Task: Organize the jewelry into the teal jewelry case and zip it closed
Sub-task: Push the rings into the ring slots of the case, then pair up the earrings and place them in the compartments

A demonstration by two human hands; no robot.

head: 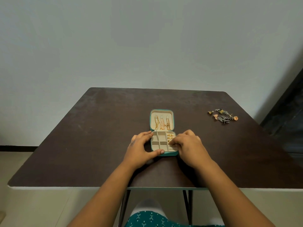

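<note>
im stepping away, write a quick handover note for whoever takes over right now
Left hand: steadies the open teal jewelry case at its left side, thumb on the front edge.
Right hand: fingers curled over the ring slots at the case's right side; whether they pinch a ring is hidden.
Done: gold chains hang in the lid; gold rings sit in the right-hand slots.
Left: the pile of earrings at the table's far right is not yet packed; the other compartments look unfilled. Then close and zip.
</note>
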